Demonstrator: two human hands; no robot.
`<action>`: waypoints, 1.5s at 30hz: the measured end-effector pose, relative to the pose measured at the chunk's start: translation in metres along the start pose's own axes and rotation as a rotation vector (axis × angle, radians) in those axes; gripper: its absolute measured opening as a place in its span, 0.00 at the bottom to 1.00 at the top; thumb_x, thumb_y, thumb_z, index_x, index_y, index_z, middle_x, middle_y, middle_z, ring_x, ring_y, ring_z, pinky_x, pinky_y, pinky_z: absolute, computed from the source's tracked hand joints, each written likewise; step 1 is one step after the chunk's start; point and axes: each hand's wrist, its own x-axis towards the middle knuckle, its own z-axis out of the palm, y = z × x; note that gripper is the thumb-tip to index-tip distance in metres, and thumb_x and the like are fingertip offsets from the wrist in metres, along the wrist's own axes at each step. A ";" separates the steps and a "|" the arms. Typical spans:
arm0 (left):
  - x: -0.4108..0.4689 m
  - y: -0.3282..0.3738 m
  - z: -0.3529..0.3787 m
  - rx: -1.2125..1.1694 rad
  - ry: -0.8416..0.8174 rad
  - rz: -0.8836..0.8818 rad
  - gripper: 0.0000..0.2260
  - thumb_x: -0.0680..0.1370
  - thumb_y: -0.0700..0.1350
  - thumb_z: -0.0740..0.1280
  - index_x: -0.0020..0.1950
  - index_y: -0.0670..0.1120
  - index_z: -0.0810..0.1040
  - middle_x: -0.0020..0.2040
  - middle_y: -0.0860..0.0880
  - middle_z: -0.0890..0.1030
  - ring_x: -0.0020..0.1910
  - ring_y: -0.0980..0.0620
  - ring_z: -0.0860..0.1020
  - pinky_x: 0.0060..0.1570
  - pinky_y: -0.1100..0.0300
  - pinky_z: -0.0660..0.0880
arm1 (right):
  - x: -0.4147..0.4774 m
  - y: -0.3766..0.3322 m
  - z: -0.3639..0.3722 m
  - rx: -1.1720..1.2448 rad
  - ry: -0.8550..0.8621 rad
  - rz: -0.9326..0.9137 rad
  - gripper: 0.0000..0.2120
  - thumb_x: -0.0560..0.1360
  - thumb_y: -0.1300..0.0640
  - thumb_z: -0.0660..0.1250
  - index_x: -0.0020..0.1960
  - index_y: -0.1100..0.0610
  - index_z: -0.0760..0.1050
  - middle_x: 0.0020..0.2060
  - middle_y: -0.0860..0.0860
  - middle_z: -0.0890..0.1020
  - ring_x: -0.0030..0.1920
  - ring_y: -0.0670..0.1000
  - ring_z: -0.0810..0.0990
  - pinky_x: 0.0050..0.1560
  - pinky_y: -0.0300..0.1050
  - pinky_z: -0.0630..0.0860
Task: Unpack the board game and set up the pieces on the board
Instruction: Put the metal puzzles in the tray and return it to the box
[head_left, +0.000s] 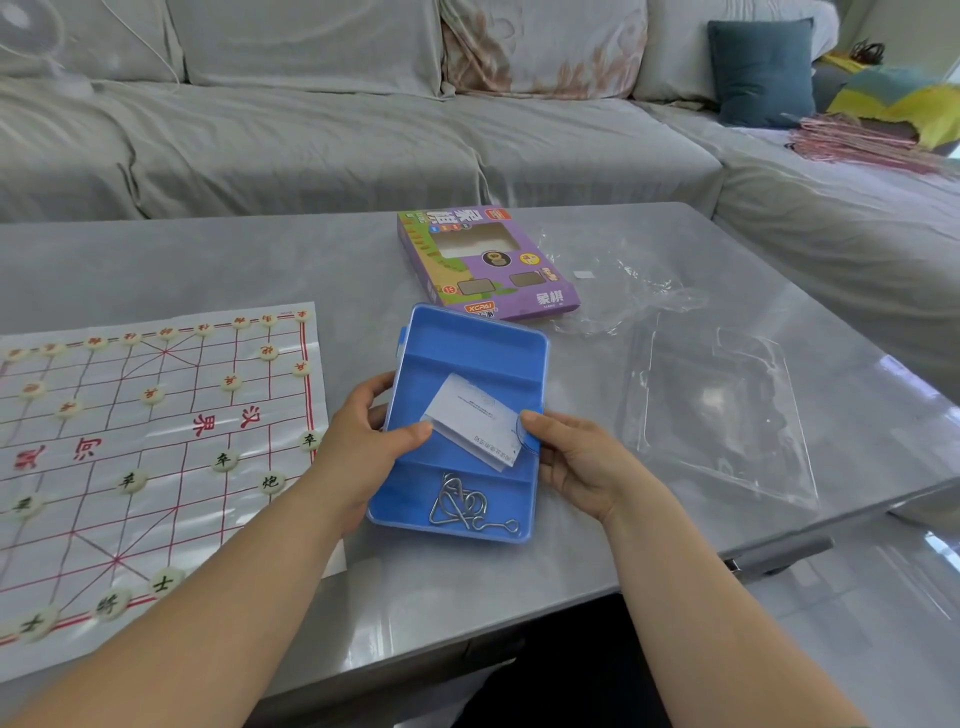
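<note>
A blue plastic tray (467, 338) is tilted up over the grey table, held by both hands. My left hand (369, 441) grips its left rim, thumb over the edge. My right hand (576, 457) grips the right rim, and its thumb touches a folded white leaflet (475, 421) lying in the tray. A metal wire puzzle (462, 501) lies in the tray's near compartment. The paper board (156, 441) is spread out at the left, with several round cream pieces (223, 460) standing on its lines. The purple game box (488, 262) lies behind the tray.
Clear plastic wrapping (727, 400) lies crumpled and flat on the table's right half. A grey sofa (311, 130) runs behind the table, with a teal cushion (761, 73) at the right. The table's front edge is close to me.
</note>
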 end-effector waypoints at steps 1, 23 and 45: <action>0.000 0.001 0.001 -0.018 -0.001 -0.001 0.24 0.74 0.38 0.67 0.67 0.51 0.65 0.46 0.54 0.77 0.43 0.54 0.77 0.43 0.55 0.74 | 0.000 -0.001 0.001 -0.008 0.000 -0.013 0.07 0.77 0.62 0.59 0.45 0.61 0.75 0.33 0.51 0.84 0.33 0.46 0.82 0.38 0.39 0.80; 0.014 -0.005 0.122 0.369 -0.256 0.082 0.18 0.77 0.41 0.63 0.66 0.43 0.69 0.62 0.45 0.74 0.54 0.54 0.73 0.47 0.71 0.65 | -0.055 -0.084 -0.142 -0.279 0.823 -0.378 0.12 0.79 0.59 0.56 0.61 0.57 0.71 0.43 0.53 0.75 0.34 0.48 0.73 0.22 0.35 0.74; 0.035 -0.016 0.193 0.539 -0.294 0.107 0.19 0.76 0.42 0.65 0.66 0.42 0.69 0.60 0.47 0.75 0.54 0.53 0.72 0.47 0.70 0.62 | -0.020 -0.060 -0.174 -1.147 0.881 -0.026 0.21 0.81 0.53 0.48 0.72 0.59 0.57 0.74 0.56 0.53 0.72 0.57 0.55 0.69 0.49 0.55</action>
